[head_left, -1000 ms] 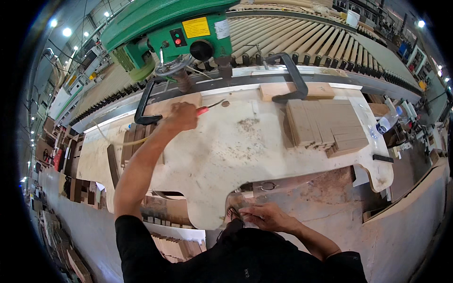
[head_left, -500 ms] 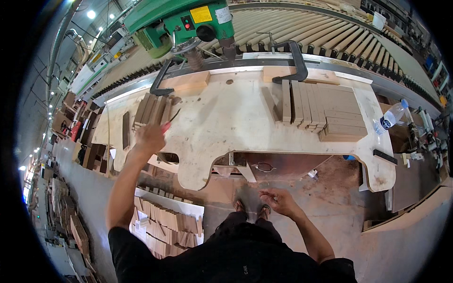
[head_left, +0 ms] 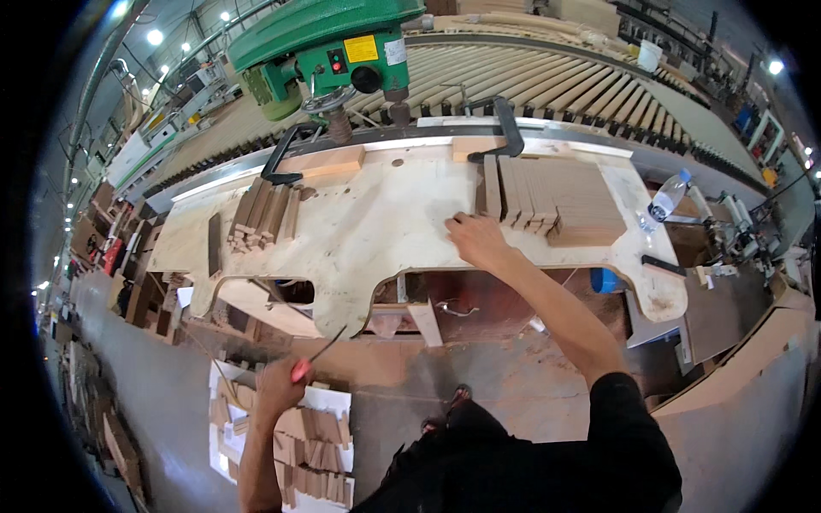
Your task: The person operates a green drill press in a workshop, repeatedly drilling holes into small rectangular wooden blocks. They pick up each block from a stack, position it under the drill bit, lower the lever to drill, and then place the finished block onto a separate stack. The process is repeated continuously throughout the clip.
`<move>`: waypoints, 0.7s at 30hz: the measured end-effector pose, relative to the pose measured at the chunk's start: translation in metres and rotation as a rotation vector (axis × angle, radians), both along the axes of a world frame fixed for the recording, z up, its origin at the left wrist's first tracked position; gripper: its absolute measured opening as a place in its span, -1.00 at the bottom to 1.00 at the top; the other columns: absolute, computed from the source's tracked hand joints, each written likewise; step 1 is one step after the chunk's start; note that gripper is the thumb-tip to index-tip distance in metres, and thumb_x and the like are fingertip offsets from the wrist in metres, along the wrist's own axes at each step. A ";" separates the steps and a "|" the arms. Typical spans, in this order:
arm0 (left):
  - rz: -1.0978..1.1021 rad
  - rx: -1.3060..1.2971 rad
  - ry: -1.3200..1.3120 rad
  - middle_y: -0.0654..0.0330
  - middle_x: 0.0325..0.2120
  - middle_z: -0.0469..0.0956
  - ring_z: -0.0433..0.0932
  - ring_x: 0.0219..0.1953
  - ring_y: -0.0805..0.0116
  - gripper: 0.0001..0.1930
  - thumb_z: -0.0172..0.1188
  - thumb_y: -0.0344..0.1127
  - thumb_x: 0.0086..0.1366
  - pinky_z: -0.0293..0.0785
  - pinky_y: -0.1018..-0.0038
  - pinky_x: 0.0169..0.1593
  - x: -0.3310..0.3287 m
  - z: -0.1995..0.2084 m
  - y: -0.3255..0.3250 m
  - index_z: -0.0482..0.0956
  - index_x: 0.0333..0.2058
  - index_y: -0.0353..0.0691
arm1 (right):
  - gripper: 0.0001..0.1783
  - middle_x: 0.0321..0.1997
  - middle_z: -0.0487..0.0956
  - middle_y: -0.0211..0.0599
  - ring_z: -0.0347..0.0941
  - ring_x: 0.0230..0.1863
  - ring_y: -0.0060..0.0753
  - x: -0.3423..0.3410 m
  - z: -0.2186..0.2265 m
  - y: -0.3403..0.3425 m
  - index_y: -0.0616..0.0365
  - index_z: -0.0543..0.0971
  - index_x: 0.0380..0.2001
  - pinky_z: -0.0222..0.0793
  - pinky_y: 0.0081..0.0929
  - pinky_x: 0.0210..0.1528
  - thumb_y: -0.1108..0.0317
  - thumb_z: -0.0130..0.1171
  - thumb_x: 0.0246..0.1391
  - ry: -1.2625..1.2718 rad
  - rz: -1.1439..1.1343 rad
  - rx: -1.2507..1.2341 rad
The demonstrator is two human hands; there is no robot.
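Your left hand (head_left: pixel 275 389) grips a red-handled screwdriver (head_left: pixel 312 359) low by the floor, right hand (head_left: pixel 475 240) rests open on the tabletop (head_left: pixel 376 222) beside the wood slats (head_left: pixel 560 198).

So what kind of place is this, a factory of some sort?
Most likely a woodworking shop or furniture factory: a green drill press stands over a plywood worktable stacked with cut wooden pieces.

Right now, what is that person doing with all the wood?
A person stands at a pale wooden worktable under a green drill press. The right hand rests beside a stack of flat wood pieces. The left hand holds a red-handled tool down low, above a box of wood pieces.
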State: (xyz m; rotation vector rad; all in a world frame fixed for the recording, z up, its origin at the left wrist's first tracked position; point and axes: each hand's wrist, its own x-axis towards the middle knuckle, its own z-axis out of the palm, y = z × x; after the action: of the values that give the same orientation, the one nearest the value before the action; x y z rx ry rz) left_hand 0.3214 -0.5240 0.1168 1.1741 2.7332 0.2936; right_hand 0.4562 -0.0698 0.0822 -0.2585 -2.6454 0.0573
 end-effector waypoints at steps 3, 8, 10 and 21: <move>0.089 0.154 -0.081 -0.08 -0.45 0.54 0.52 -0.33 -0.16 -0.83 0.22 -0.29 0.08 0.41 0.08 -0.26 0.012 -0.027 -0.031 0.49 -0.42 -0.25 | -0.88 -0.32 0.58 -0.22 0.56 -0.26 -0.15 -0.046 0.022 0.025 0.08 0.59 -0.42 0.36 -0.11 -0.12 0.29 0.18 0.01 -0.135 0.076 0.207; 0.127 0.268 -0.066 -0.09 -0.43 0.51 0.50 -0.32 -0.17 -0.85 0.20 -0.47 0.03 0.40 0.11 -0.27 0.015 -0.075 -0.079 0.48 -0.38 -0.28 | -0.73 -0.29 0.64 -0.14 0.59 -0.19 -0.10 -0.084 0.022 0.094 0.11 0.67 -0.36 0.41 -0.13 -0.05 0.18 0.23 -0.07 -0.703 -0.138 0.369; 0.231 0.321 -0.071 -0.09 -0.45 0.50 0.48 -0.34 -0.16 -0.83 0.19 -0.51 0.01 0.39 0.12 -0.27 0.030 -0.076 -0.103 0.48 -0.35 -0.31 | -0.75 -0.24 0.66 -0.14 0.60 -0.18 -0.12 -0.085 0.021 0.091 0.10 0.68 -0.33 0.46 -0.15 -0.10 0.30 0.18 -0.13 -0.822 -0.128 0.304; 0.486 0.425 -0.170 -0.01 -0.43 0.53 0.53 -0.37 0.01 -0.80 0.18 -0.45 0.12 0.44 0.27 -0.26 0.044 -0.101 -0.156 0.50 -0.24 -0.30 | -0.82 -0.42 0.65 -0.02 0.61 -0.30 0.00 -0.073 0.006 0.117 0.22 0.66 -0.57 0.50 -0.15 -0.24 0.36 0.16 -0.28 -0.744 0.040 0.320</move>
State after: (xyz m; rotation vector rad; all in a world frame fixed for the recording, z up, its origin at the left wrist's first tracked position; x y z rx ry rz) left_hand 0.3654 -0.6800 0.0159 0.4895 2.8383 1.0195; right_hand 0.3830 0.0469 0.0886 -0.1297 -3.3268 -0.5455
